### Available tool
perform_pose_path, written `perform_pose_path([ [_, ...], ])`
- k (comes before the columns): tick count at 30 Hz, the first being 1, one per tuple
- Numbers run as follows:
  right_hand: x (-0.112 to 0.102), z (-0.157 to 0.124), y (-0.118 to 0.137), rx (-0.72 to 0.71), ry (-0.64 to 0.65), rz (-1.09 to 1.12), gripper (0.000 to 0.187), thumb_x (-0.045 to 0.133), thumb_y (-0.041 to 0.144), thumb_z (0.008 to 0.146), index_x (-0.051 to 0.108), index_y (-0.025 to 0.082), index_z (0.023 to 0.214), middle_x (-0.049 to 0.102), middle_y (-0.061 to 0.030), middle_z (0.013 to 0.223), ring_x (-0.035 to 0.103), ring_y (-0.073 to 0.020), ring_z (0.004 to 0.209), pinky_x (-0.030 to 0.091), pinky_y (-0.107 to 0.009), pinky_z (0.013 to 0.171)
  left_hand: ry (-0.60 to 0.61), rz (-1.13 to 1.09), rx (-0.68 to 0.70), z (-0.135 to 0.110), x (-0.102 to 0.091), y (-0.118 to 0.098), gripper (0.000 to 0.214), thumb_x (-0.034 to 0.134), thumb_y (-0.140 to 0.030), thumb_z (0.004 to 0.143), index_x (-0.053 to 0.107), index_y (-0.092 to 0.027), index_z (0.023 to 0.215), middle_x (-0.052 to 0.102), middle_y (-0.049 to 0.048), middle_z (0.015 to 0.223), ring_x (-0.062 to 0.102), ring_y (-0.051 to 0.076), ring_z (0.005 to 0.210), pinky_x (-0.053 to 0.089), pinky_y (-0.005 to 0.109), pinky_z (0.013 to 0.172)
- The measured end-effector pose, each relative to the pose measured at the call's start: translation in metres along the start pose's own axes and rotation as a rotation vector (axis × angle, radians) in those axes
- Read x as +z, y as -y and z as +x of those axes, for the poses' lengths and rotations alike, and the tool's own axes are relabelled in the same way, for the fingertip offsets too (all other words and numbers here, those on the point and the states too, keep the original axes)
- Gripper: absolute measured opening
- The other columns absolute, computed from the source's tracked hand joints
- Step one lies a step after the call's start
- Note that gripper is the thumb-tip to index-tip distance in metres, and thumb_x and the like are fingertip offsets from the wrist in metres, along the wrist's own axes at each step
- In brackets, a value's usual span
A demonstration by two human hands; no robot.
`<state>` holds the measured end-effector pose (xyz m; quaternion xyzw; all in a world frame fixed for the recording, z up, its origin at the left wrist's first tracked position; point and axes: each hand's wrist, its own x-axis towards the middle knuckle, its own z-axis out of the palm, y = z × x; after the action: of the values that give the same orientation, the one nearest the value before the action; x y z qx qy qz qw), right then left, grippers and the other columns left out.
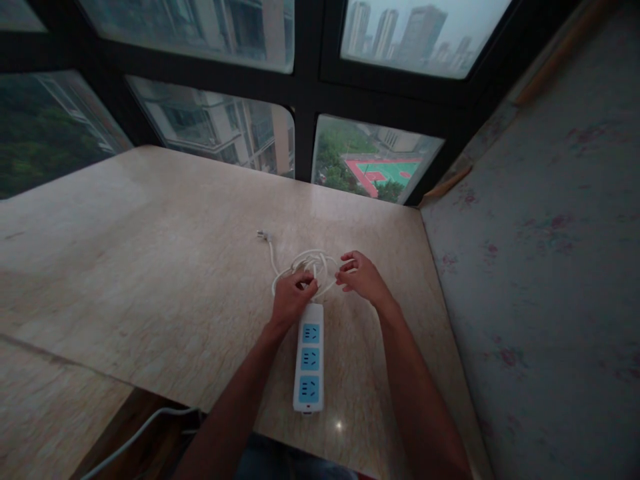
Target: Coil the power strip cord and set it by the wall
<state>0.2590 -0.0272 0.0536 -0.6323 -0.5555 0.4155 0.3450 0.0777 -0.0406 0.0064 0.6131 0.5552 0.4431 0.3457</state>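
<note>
A white power strip [298, 373] with blue socket panels lies lengthwise on the stone-topped surface, between my forearms. Beyond its far end is a loosely coiled white cable [320, 253]. My left hand [295, 293] is closed in a pinch on the cable, just above the strip. At the right edge of the coil, my right hand [363, 277] has its fingers bent and apart, with the tips at the outer loop; whether they touch it is hard to see. The cable's plug [264, 235] rests on the surface to the upper left of the coil.
Dark-framed windows [305, 93] border the far side of the stone surface [165, 267]. A flower-patterned wall [540, 280] closes off the right. Another white cord [135, 433] hangs over a dark gap at the lower left, by the surface's near edge.
</note>
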Motion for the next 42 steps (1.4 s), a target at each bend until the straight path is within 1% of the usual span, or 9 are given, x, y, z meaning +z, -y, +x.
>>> perform_pose_path([
  [3, -0.001, -0.006, 0.009, -0.407, -0.065, -0.244, 0.032, 0.067, 0.017, 0.074, 0.060, 0.021, 0.105, 0.058, -0.0037, 0.099, 0.058, -0.0110, 0.069, 0.049, -0.027, 0.065, 0.023, -0.071, -0.043, 0.001, 0.001, 0.004, 0.019, 0.064, -0.031, 0.073, 0.074, -0.016, 0.078, 0.072, 0.0013, 0.073, 0.060, 0.013, 0.058, 0.046, 0.022, 0.055],
  [6, 0.001, -0.013, 0.019, -0.606, 0.094, -0.466, 0.021, 0.064, 0.022, 0.083, 0.068, 0.024, 0.104, 0.057, -0.0029, 0.093, 0.056, -0.0121, 0.075, 0.044, -0.025, 0.068, 0.053, -0.128, -0.071, 0.001, -0.001, 0.004, 0.021, 0.065, -0.033, 0.073, 0.075, -0.016, 0.080, 0.073, 0.0015, 0.074, 0.062, 0.014, 0.061, 0.046, 0.023, 0.056],
  [12, 0.008, -0.015, 0.025, -0.436, 0.204, -0.900, 0.016, 0.060, 0.032, 0.088, 0.074, 0.029, 0.095, 0.060, -0.0029, 0.085, 0.056, -0.0157, 0.076, 0.034, -0.025, 0.060, 0.064, -0.107, -0.064, 0.001, -0.004, 0.000, 0.021, 0.064, -0.033, 0.072, 0.075, -0.016, 0.078, 0.071, 0.0014, 0.070, 0.061, 0.014, 0.059, 0.045, 0.022, 0.054],
  [22, 0.009, -0.014, 0.018, -0.428, 0.141, -0.916, 0.016, 0.058, 0.023, 0.088, 0.069, 0.024, 0.098, 0.058, -0.0051, 0.094, 0.053, -0.0157, 0.081, 0.034, -0.025, 0.065, 0.049, 0.029, 0.005, 0.000, -0.001, 0.008, 0.024, 0.062, -0.033, 0.074, 0.075, -0.017, 0.085, 0.073, 0.0016, 0.073, 0.057, 0.012, 0.053, 0.044, 0.022, 0.053],
  [25, 0.007, -0.009, 0.012, -0.459, 0.168, -0.765, 0.011, 0.058, 0.019, 0.087, 0.069, 0.021, 0.086, 0.057, -0.0040, 0.093, 0.053, -0.0146, 0.080, 0.036, -0.024, 0.066, 0.055, 0.063, 0.054, -0.001, -0.001, 0.008, 0.021, 0.061, -0.031, 0.076, 0.074, -0.018, 0.084, 0.073, 0.0014, 0.074, 0.056, 0.011, 0.052, 0.045, 0.023, 0.054],
  [29, -0.004, 0.004, -0.004, -0.522, 0.216, -0.307, 0.010, 0.059, 0.026, 0.086, 0.064, 0.020, 0.081, 0.056, -0.0028, 0.088, 0.054, -0.0148, 0.083, 0.042, -0.026, 0.075, 0.037, 0.112, 0.125, -0.002, -0.002, 0.010, 0.018, 0.060, -0.026, 0.077, 0.073, -0.018, 0.087, 0.073, 0.0029, 0.080, 0.059, 0.012, 0.058, 0.048, 0.024, 0.059],
  [35, -0.010, 0.013, -0.033, -0.234, 0.181, 0.364, 0.043, 0.060, 0.064, 0.076, 0.052, 0.023, 0.082, 0.049, 0.0032, 0.070, 0.043, -0.0100, 0.055, 0.041, -0.024, 0.056, 0.044, 0.229, 0.239, -0.002, -0.001, 0.014, 0.016, 0.060, -0.024, 0.080, 0.072, -0.020, 0.090, 0.072, 0.0038, 0.085, 0.062, 0.014, 0.069, 0.050, 0.025, 0.069],
  [38, -0.005, 0.013, -0.040, -0.165, 0.135, 0.564, 0.046, 0.063, 0.067, 0.072, 0.048, 0.024, 0.081, 0.048, 0.0044, 0.071, 0.038, -0.0080, 0.051, 0.036, -0.022, 0.049, 0.048, 0.273, 0.250, -0.002, 0.001, 0.015, 0.017, 0.059, -0.023, 0.081, 0.072, -0.019, 0.092, 0.072, 0.0042, 0.083, 0.061, 0.013, 0.066, 0.049, 0.026, 0.069],
  [42, -0.007, 0.014, -0.040, -0.145, 0.174, 0.623, 0.042, 0.068, 0.061, 0.071, 0.052, 0.025, 0.086, 0.051, 0.0046, 0.074, 0.036, -0.0067, 0.050, 0.034, -0.020, 0.047, 0.060, 0.275, 0.256, -0.002, 0.002, 0.016, 0.018, 0.059, -0.021, 0.082, 0.072, -0.018, 0.093, 0.072, 0.0049, 0.086, 0.061, 0.013, 0.066, 0.050, 0.026, 0.069],
])
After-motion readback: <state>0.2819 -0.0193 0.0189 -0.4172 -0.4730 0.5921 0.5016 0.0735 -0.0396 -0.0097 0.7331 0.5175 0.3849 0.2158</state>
